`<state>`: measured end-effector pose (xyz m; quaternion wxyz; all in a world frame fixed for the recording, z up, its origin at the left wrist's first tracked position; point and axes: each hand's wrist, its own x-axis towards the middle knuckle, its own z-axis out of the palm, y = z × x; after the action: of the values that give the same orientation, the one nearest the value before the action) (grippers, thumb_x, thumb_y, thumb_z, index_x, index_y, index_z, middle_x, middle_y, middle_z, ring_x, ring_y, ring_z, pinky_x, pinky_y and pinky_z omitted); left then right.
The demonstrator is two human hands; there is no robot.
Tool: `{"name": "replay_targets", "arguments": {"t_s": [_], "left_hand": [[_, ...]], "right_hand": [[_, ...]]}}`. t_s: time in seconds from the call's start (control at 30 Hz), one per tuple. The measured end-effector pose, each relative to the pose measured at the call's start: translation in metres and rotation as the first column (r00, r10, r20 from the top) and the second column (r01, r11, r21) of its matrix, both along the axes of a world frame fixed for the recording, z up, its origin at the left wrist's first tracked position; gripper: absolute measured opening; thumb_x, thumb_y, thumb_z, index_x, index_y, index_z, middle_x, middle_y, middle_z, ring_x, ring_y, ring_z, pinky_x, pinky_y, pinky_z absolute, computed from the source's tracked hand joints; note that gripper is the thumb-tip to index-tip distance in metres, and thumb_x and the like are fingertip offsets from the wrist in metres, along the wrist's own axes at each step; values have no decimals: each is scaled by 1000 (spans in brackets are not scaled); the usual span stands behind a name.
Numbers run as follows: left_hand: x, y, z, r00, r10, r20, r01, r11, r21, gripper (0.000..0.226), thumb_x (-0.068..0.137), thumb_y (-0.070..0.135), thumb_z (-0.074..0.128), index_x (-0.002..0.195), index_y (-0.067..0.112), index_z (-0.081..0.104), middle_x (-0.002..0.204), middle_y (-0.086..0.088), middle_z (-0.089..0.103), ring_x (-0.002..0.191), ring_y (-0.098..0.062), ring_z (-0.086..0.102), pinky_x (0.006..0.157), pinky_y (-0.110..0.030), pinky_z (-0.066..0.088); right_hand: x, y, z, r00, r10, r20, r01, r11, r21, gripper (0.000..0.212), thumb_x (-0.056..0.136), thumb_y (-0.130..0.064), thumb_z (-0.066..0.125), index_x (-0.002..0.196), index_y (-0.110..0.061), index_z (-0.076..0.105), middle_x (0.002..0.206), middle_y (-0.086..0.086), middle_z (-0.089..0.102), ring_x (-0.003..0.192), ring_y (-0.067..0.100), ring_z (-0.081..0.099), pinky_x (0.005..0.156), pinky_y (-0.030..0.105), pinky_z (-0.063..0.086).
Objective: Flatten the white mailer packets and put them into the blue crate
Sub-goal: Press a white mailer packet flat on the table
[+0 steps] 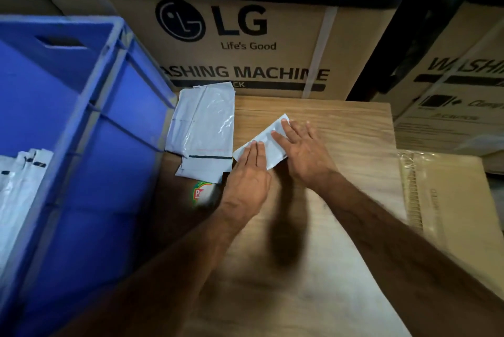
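Observation:
A small white mailer packet (pixel 268 139) lies slantwise on the wooden tabletop (pixel 341 145). My left hand (pixel 249 175) presses its lower left end with straight fingers. My right hand (pixel 302 150) lies flat on its right part, fingers spread. Just left of them a pile of white mailer packets (pixel 203 126) rests on the table beside the blue crate (pixel 90 118). Inside the crate, at its lower left, several white packets (pixel 19 186) stand on edge.
Large LG washing machine cartons (pixel 245 45) stand behind the table, with another carton (pixel 458 85) at the right. A clear plastic sleeve (pixel 425 195) lies on a brown carton at the right. A round green and red sticker (pixel 203 192) shows near my left wrist.

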<state>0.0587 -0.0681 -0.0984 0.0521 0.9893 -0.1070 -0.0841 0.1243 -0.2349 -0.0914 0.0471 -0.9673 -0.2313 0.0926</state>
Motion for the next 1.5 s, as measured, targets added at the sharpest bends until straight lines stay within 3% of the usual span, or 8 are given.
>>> {"name": "replay_targets", "arguments": {"t_s": [0.13, 0.3, 0.43, 0.63, 0.8, 1.07, 1.27, 1.5], "left_hand": [[-65, 23, 28, 991, -81, 106, 86, 995, -46, 64, 91, 23, 37, 152, 4, 42, 157, -17, 42, 146, -32, 39, 120, -46, 29], [-190, 79, 20, 985, -171, 34, 173, 984, -49, 65, 91, 17, 39, 156, 11, 37, 165, -15, 28, 152, -30, 27, 122, -38, 22], [-245, 113, -1, 952, -284, -115, 281, 959, -45, 71, 86, 12, 35, 156, 12, 35, 165, -16, 25, 151, -34, 29, 120, -39, 21], [-254, 118, -1, 969, -209, -130, 196, 975, -104, 65, 101, 34, 33, 160, 9, 24, 169, -15, 11, 157, -29, 9, 124, -47, 19], [-250, 118, -18, 982, -140, -129, 134, 989, -55, 64, 103, 37, 27, 162, 13, 18, 170, -9, 10, 157, -27, 11, 122, -48, 26], [-249, 110, -16, 991, -96, -88, 94, 995, -32, 65, 98, 34, 35, 159, 11, 31, 167, -11, 21, 153, -30, 24, 119, -47, 29], [-258, 98, -23, 945, -327, -2, 326, 944, -41, 64, 100, 32, 36, 159, 7, 27, 168, -13, 19, 155, -29, 17, 122, -48, 24], [-262, 94, -28, 954, -300, -14, 300, 954, -4, 66, 99, 30, 39, 159, 7, 25, 168, -11, 18, 155, -28, 18, 121, -49, 27]], "right_hand": [[-94, 10, 12, 984, -178, 23, 168, 961, 219, 67, 84, -19, 31, 147, -14, 52, 155, 13, 47, 143, 33, 43, 123, 51, 21], [-257, 43, 10, 971, -217, -97, 237, 923, 303, 75, 79, -18, 52, 154, -18, 43, 161, 13, 36, 149, 31, 33, 122, 52, 16], [-327, 70, -15, 944, -225, -241, 281, 931, 233, 81, 79, -30, 48, 158, -19, 34, 166, 15, 23, 154, 32, 23, 122, 58, 18], [-337, 89, -11, 933, -270, -238, 332, 901, 278, 82, 81, -31, 40, 160, -15, 27, 169, 15, 10, 158, 28, 2, 126, 54, 9], [-332, 98, -25, 948, -263, -181, 303, 920, 250, 73, 91, -26, 40, 161, -14, 24, 169, 15, 9, 157, 29, 5, 125, 54, 13], [-332, 99, -30, 945, -256, -204, 302, 922, 244, 71, 93, -29, 34, 162, -15, 23, 169, 15, 8, 157, 29, 5, 125, 53, 15], [-345, 77, -34, 925, -337, -173, 374, 888, 266, 66, 100, -30, 35, 162, -15, 19, 170, 11, 6, 158, 25, 0, 125, 53, 14], [-347, 75, -38, 931, -303, -202, 352, 890, 289, 68, 101, -28, 37, 163, -15, 13, 171, 9, 1, 158, 23, -5, 127, 45, 10]]}}
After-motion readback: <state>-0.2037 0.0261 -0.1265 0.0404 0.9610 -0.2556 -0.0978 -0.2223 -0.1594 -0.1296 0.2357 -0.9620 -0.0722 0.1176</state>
